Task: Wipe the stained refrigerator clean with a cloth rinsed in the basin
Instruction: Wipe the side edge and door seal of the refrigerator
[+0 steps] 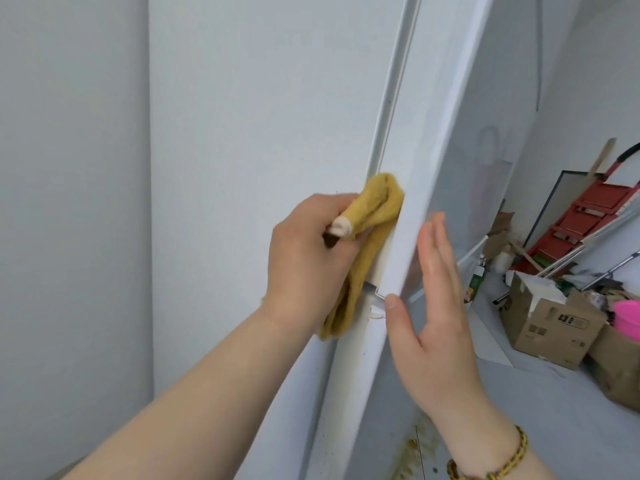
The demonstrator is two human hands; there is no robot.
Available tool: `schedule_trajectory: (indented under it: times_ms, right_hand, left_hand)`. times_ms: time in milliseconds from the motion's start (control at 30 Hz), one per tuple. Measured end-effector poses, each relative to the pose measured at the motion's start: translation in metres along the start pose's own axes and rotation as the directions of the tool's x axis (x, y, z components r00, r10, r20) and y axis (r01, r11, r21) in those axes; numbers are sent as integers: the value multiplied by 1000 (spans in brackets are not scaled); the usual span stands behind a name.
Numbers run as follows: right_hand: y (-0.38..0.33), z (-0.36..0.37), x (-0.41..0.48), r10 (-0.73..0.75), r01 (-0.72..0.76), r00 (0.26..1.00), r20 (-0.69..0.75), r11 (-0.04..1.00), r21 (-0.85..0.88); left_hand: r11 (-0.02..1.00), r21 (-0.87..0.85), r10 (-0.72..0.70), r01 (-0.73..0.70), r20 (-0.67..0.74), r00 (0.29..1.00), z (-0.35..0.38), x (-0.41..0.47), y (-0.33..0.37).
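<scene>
My left hand [304, 258] has its fingers curled tight round the mustard-yellow cloth [377, 216], bunched up, with its top pressed into the seam where the white refrigerator [259, 116] side panel meets the door edge [408, 188]. The rest of the cloth hangs down below my fist along that seam. One pale corner of it pokes out between my fingers.

My right hand [433, 323] isn't holding anything. It's flat, fingers straight and pointing up against the glossy door front, thumb resting on the door edge just beside a small metal bracket [372, 289]. There's a woven bracelet [519, 452] on that wrist.

Lower down the door, near my right wrist, there's a yellowish-brown splatter of stains [412, 448], well below where the cloth is.

Off to the right on the floor: a cardboard box [543, 323], a red step ladder [595, 209] leaning on the wall, and a pink plastic tub [628, 317] at the frame's edge.
</scene>
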State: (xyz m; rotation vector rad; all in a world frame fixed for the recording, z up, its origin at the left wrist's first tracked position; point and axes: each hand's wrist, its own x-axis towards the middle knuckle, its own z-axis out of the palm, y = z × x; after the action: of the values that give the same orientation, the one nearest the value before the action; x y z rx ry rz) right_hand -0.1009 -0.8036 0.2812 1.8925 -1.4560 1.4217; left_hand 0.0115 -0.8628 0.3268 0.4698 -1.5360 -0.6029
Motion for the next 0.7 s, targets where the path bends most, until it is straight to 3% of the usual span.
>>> schedule_trajectory:
  times_ms: [100, 200, 467, 567, 700]
  right_hand:
    - [1, 2, -2, 4, -4, 1000, -8, 1000, 28]
    - [1, 1, -4, 26, -26, 1000, 4, 997, 67]
    - [-2, -4, -7, 30, -35, 999, 45, 994, 107]
    - [1, -7, -5, 30, -37, 998, 63, 991, 125]
    - [2, -6, -4, 47, -55, 997, 63, 990, 134]
  left_hand:
    - [983, -56, -174, 177, 60, 983, -1, -52, -24]
    - [958, -95, -261, 271, 105, 960, -3, -66, -35]
    - [954, -270, -112, 132, 88, 990, 4, -19, 6]
    - [973, -203, -72, 106, 170, 983, -1, -24, -3]
    - [984, -77, -131, 162, 303, 944, -13, -49, -23]
